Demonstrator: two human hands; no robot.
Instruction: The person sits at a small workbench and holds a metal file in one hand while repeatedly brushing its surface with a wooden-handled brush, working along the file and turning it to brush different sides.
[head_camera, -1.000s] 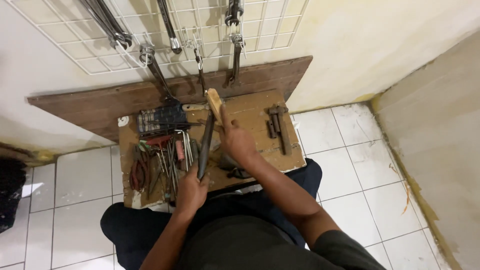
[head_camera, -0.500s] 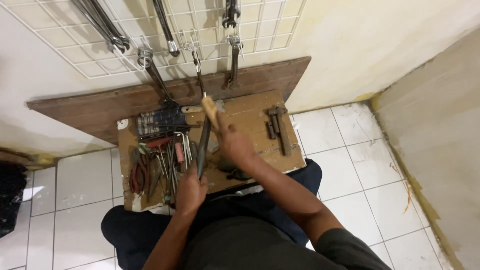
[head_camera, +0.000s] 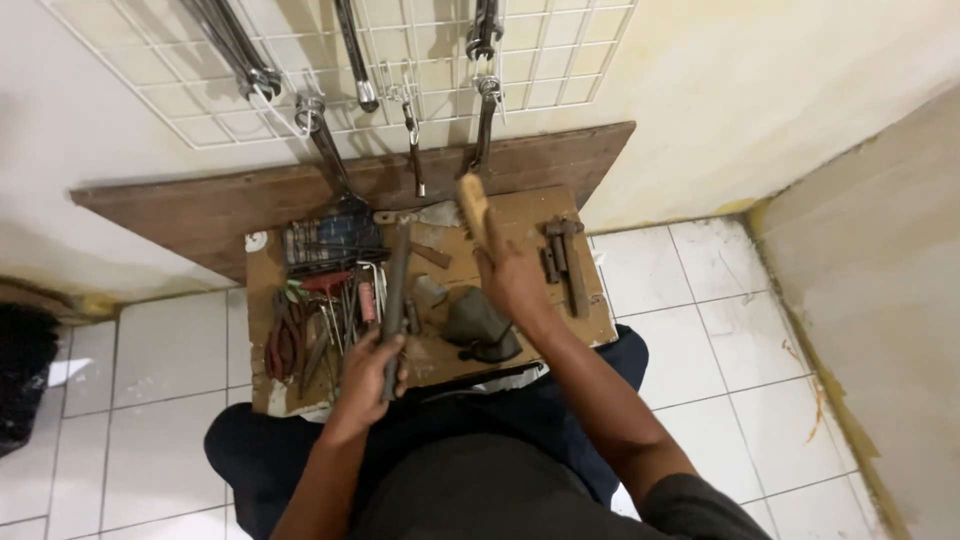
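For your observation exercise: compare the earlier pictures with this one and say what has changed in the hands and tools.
The right hand has drawn the wooden-handled brush off the long dark metal tool, to that tool's right. The left hand still grips the tool's lower end. The wooden tray of hand tools and the wall grid stayed put.

The left hand (head_camera: 368, 368) grips a dull grey metal bar (head_camera: 397, 285); the right hand (head_camera: 510, 275) holds a pale tan wooden handle (head_camera: 473, 205). The surface (head_camera: 590, 325) is scuffed mid-brown board, backed by a darker brown plank (head_camera: 200, 205). Red-handled pliers (head_camera: 283, 340) lie beside a dark grey lump (head_camera: 478, 322) (matte, almost greenish). The floor (head_camera: 150, 350) is white tile with grey grout; the wire grid (head_camera: 420, 70) is white on a cream wall (head_camera: 760, 80).
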